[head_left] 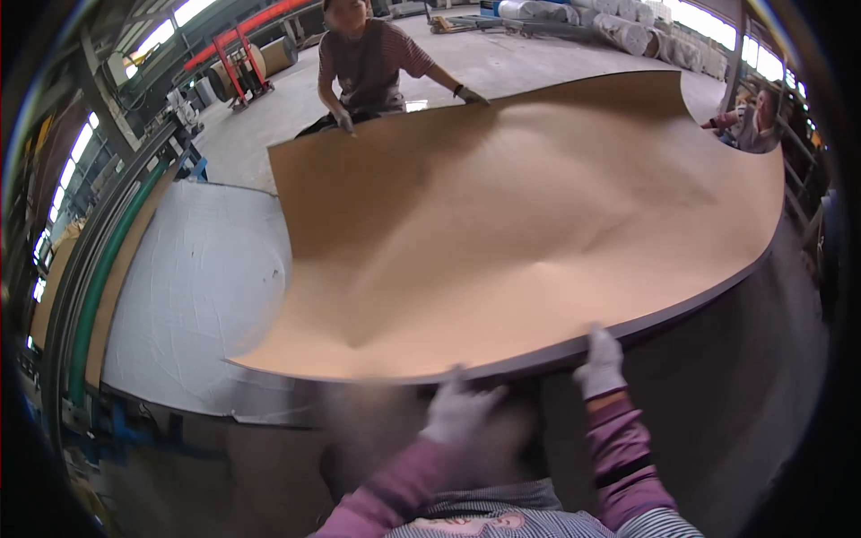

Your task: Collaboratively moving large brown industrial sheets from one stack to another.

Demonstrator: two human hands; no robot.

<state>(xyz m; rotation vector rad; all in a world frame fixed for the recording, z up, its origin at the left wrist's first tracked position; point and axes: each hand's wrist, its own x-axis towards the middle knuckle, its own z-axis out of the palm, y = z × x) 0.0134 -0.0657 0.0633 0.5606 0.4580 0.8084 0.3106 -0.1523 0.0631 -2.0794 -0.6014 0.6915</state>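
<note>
Both hands, left [456, 411] and right [601, 363], grip the brown sheet's [529, 224] near edge.

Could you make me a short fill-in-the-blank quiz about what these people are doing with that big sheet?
1. The large sheet is ____ in colour.
2. Both of the wearer's hands, the left hand and the right hand, wear ____ gloves.
3. A person in a striped shirt grips the sheet's ____ edge.
4. Under the sheet, at the left, lies a ____ cloth-like surface.

Missing words: brown; white; far; grey
</note>
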